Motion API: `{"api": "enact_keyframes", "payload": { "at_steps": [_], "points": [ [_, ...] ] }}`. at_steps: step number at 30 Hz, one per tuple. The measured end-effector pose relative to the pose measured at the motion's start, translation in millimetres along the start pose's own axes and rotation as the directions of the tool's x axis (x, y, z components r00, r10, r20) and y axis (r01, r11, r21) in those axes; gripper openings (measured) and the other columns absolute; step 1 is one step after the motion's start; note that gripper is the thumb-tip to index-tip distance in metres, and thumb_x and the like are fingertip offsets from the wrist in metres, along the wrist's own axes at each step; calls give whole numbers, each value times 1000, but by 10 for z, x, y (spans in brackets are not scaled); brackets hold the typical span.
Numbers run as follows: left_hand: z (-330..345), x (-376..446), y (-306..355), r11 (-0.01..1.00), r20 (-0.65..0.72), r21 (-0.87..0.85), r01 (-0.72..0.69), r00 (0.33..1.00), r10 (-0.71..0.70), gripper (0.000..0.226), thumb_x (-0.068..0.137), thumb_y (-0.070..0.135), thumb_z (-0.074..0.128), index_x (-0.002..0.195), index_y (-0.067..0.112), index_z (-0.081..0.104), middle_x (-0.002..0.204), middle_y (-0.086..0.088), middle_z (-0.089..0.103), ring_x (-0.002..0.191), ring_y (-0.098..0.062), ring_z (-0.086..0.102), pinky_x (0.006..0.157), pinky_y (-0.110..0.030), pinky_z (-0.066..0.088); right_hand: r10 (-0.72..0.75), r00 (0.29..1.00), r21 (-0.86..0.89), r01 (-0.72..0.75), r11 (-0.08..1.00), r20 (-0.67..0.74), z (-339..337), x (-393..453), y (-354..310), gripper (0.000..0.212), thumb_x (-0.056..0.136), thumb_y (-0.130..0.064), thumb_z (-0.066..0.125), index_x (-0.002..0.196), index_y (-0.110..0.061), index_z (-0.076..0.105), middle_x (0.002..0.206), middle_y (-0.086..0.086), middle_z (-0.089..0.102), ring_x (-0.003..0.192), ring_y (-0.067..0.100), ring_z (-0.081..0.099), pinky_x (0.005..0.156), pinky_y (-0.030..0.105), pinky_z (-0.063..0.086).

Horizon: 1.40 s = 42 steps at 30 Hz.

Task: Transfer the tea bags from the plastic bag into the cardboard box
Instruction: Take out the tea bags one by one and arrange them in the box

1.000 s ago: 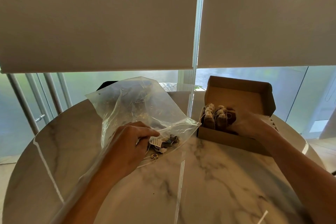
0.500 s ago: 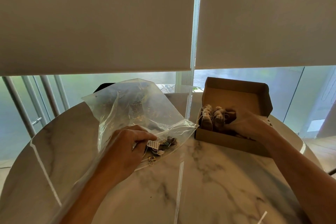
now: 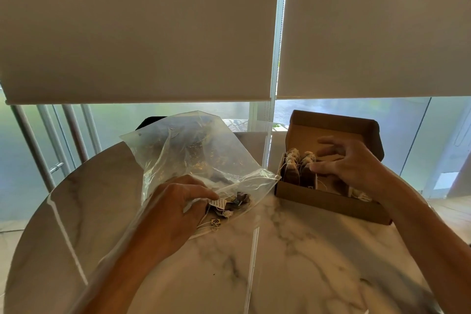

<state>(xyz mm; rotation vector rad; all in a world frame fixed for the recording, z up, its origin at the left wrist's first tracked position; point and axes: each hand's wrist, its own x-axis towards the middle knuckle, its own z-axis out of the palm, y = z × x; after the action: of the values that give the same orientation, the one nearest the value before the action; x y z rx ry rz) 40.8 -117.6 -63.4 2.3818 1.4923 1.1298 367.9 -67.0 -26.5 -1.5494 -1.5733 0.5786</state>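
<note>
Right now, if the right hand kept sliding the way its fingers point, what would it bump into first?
Probably the standing tea bags in the cardboard box: the right hand hovers with fingers pointing left at them. Depth is unclear.

Round white marble table (image 3: 293,262), grey-veined. Clear crinkled plastic bag (image 3: 193,158), transparent. Open brown cardboard box (image 3: 331,204), plain kraft. Dark brown tea bags (image 3: 298,173), white strings, inside the box. Off-white roller blinds (image 3: 140,28), unpatterned.

Round marble table (image 3: 293,262) (grey-veined) before windows (image 3: 178,115) under half-lowered blinds (image 3: 140,33).
</note>
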Motion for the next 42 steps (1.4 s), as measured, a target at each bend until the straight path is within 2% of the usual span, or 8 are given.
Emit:
{"api": "enact_keyframes", "payload": {
  "at_steps": [3, 7, 11, 15, 25, 33, 37, 42],
  "points": [
    [-58, -134, -8, 995, -47, 82, 57, 997, -53, 23, 79, 18, 70, 81, 40, 73, 93, 28, 59, 93, 3, 54, 76, -27, 49, -59, 993, 257, 30, 966, 105, 140, -241, -250, 50, 70, -10, 79, 116, -21, 63, 95, 0, 73, 83, 17, 70, 63, 26, 57],
    [-95, -380, -8, 978, -77, 166, 128, 990, -117, 31, 77, 11, 70, 81, 41, 73, 95, 25, 58, 90, -2, 55, 71, -30, 51, -162, 935, 275, 73, 959, 315, 479, -536, -485, 30, 75, -16, 74, 101, -27, 66, 87, -6, 73, 82, 18, 70, 65, 23, 58],
    [-83, -451, -52, 972, -108, 189, 142, 987, -123, 33, 81, 8, 65, 99, 34, 72, 97, 20, 61, 88, -1, 54, 70, -19, 46, -181, 859, 59, 174, 983, 479, 859, -649, -553, 17, 84, -25, 69, 99, -33, 69, 89, -11, 70, 79, 9, 66, 66, 18, 53],
    [-69, -448, -62, 972, -135, 173, 158, 981, -135, 45, 79, 7, 69, 119, 27, 63, 106, 19, 59, 88, -1, 52, 72, -9, 38, -271, 865, -248, 397, 883, 422, 1168, -702, -555, 23, 90, -33, 62, 112, -34, 66, 90, -21, 59, 82, 1, 56, 71, 16, 49],
    [-57, -453, -46, 984, -136, 103, 145, 982, -131, 66, 75, 3, 68, 133, 27, 50, 121, 19, 52, 108, 2, 46, 89, -8, 36, -555, 700, -304, 704, 641, 450, 1556, -734, -746, 32, 91, -26, 55, 118, -41, 63, 107, -10, 60, 94, 13, 56, 77, 28, 46],
    [-46, -446, -51, 985, -141, 91, 144, 981, -130, 65, 78, 4, 64, 135, 29, 47, 124, 17, 53, 99, 1, 46, 86, -9, 39, -468, 810, -245, 563, 790, 353, 1442, -595, -751, 12, 92, -23, 58, 95, -23, 69, 91, -10, 57, 83, 8, 56, 74, 22, 47],
    [-42, -445, -47, 986, -141, 87, 139, 982, -126, 64, 80, 5, 63, 136, 29, 46, 127, 16, 52, 104, 1, 46, 85, -9, 39, -365, 786, -332, 562, 758, 499, 1509, -628, -636, 17, 91, -37, 58, 103, -28, 68, 92, -13, 55, 82, 4, 52, 64, 12, 38],
    [-38, -435, -61, 988, -138, 85, 132, 983, -119, 64, 80, 5, 64, 136, 29, 46, 127, 17, 52, 104, 2, 46, 86, -10, 39, -411, 820, -239, 525, 817, 397, 1475, -648, -683, 12, 91, -31, 60, 93, -27, 71, 86, -14, 53, 79, 2, 50, 67, 14, 36]
  ]
}}
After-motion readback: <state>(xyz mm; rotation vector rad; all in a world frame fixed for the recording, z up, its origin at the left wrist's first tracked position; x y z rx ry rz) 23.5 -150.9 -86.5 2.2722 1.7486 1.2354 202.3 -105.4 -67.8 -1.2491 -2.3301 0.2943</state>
